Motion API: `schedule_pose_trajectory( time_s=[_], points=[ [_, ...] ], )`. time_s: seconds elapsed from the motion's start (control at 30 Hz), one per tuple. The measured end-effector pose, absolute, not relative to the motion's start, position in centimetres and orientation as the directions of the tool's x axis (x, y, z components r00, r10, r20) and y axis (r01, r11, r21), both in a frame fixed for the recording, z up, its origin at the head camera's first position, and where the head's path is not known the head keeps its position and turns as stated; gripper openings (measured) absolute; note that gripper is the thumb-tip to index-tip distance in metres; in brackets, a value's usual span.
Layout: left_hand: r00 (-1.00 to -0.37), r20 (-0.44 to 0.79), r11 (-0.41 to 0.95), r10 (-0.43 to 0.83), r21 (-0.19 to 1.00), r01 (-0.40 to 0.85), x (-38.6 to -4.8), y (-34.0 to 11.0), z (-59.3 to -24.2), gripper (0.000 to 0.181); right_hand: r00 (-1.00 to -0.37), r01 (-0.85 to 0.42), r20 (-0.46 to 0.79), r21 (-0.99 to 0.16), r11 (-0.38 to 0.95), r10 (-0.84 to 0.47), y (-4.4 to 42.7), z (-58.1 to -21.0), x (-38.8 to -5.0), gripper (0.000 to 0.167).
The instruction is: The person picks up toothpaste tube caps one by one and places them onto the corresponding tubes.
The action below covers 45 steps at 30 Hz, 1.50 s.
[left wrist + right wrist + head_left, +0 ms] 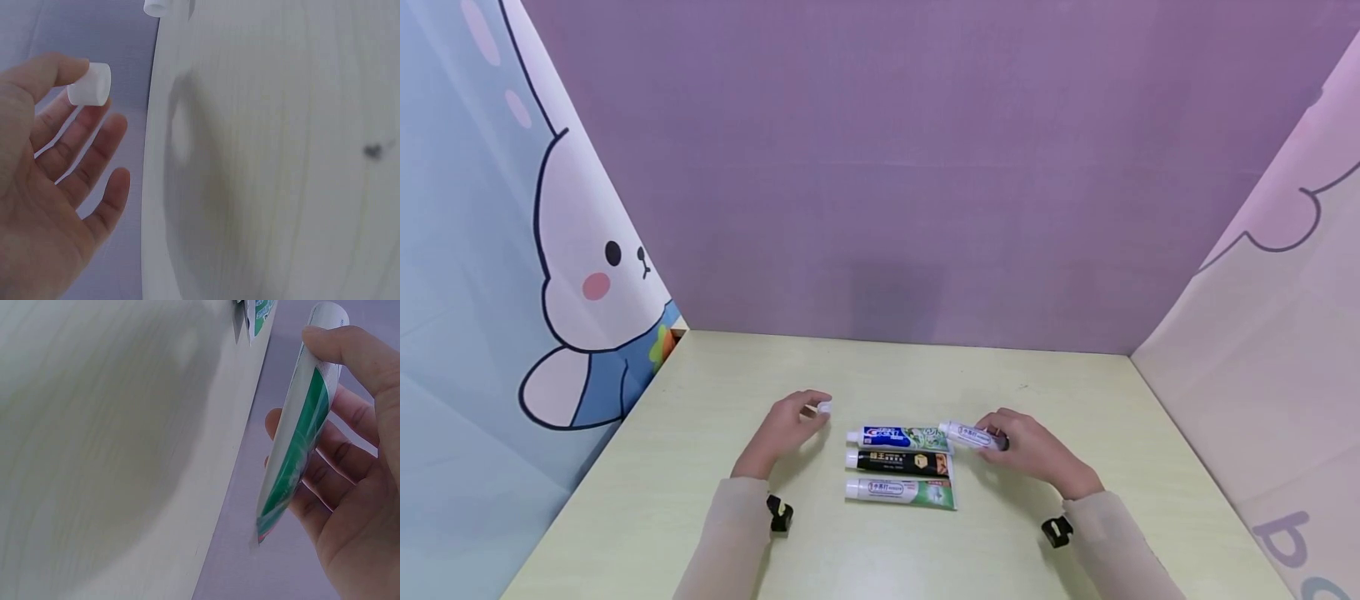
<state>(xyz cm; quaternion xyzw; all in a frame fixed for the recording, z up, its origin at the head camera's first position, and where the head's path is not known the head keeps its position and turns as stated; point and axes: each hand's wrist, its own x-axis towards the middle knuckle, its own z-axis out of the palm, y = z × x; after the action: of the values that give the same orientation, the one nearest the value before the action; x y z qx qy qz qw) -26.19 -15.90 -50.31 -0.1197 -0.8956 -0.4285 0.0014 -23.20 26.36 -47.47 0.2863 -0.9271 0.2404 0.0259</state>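
Between thumb and fingers, my left hand (790, 429) pinches a small white cap (90, 84), held above the table to the left of the tubes. My right hand (1026, 446) grips a white and green toothpaste tube (300, 431) off the table, its narrow end pointing left in the head view. Lying side by side between the hands are a blue and green toothpaste tube (895, 437), a black toothpaste tube (898, 462) and a white and green toothpaste tube (895, 490). White caps sit on their left ends. The held tube partly overlaps the blue one in the head view.
The pale wooden table (880, 558) reaches back to a purple panel (880, 208). Printed cloths hang at both sides, a cartoon one (475, 333) on the left and a pale one (1285, 375) on the right.
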Motion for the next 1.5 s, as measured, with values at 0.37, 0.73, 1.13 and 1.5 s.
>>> schedule_pose_trajectory(
  time_s=[0.37, 0.73, 1.13, 1.5],
  points=[
    [-0.962, 0.116, 0.515, 0.245, 0.826, 0.231, -25.8, -15.2, -50.1, 0.036, -0.828, -0.553, 0.197, -0.435, 0.710, -0.524, 26.1, -47.8, -23.3, 0.026],
    [-0.952, 0.164, 0.500, 0.257, 0.821, 0.277, -25.6, -14.2, -49.5, 0.037, -0.813, -0.575, 0.211, -0.445, 0.687, -0.543, 25.6, -48.0, -23.3, 0.025],
    [-0.924, 0.212, 0.454, 0.317, 0.822, 0.344, -25.7, -13.2, -49.2, 0.036, -0.811, -0.574, 0.202, -0.454, 0.682, -0.548, 24.9, -48.2, -23.3, 0.025],
    [-0.904, 0.210, 0.448, 0.372, 0.813, 0.373, -25.4, -11.6, -48.4, 0.032, -0.795, -0.597, 0.211, -0.443, 0.669, -0.569, 24.1, -48.5, -23.5, 0.025]
  ],
)
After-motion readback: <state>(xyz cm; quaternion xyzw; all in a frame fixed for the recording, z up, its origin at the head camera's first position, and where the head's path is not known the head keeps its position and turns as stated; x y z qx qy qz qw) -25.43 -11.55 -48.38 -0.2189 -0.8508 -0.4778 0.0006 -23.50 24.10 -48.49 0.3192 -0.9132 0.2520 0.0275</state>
